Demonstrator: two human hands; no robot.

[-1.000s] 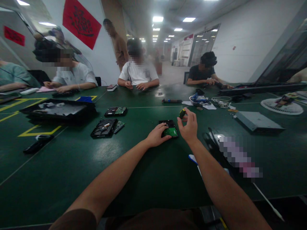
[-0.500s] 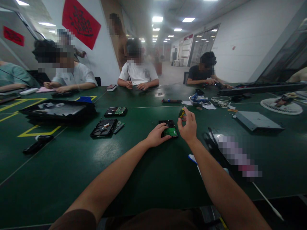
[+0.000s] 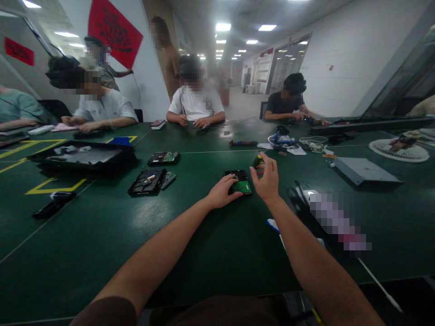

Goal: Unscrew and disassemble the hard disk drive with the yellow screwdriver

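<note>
A hard drive (image 3: pixel 242 186) with a green circuit board lies on the dark green table in front of me. My left hand (image 3: pixel 221 192) grips its left and near side, thumb along the near edge and fingers over the top. Just right of the drive, my right hand (image 3: pixel 267 179) is raised with its fingertips closed round the black and yellow handle of a screwdriver (image 3: pixel 258 160). The screwdriver's shaft and tip cannot be made out.
Left of the drive lie another hard drive (image 3: pixel 163 158) and a black casing (image 3: pixel 147 182) beside a loose circuit board (image 3: pixel 168 179). A black tray (image 3: pixel 81 165) stands farther left. On the right are a grey metal box (image 3: pixel 367 172) and a cable (image 3: pixel 313 144). Several people sit around the table.
The screwdriver handle has turned a little in my right hand, and the fingers have shifted slightly. My left hand and the hard drive stay put. A standing person at the back left has moved.
</note>
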